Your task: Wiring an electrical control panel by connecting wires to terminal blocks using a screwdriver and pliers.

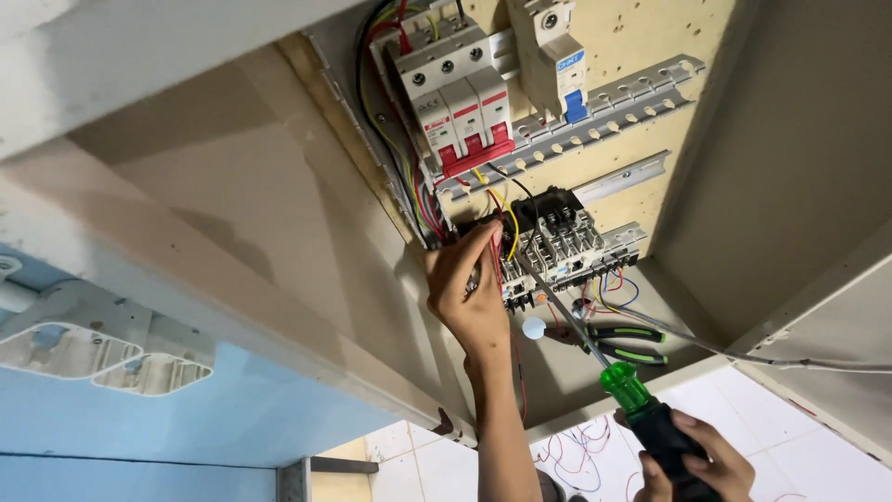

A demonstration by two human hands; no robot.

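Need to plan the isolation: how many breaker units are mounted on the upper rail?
2: a three-pole breaker with red levers at the left end of the upper rail, and a single white breaker with a blue tab right of it. More may sit above frame.

My left hand point(472, 293) covers the wire ends it pinches, so I can't tell which terminal of the contactor point(557, 246) they enter. My right hand point(692, 460) is cut off by the bottom edge. The screwdriver point(609, 367) tip disappears among the terminals. The pliers point(623, 342) jaws hide behind its shaft.

Green-handled screwdriver point(595, 349), tip at the grey contactor point(557, 249).
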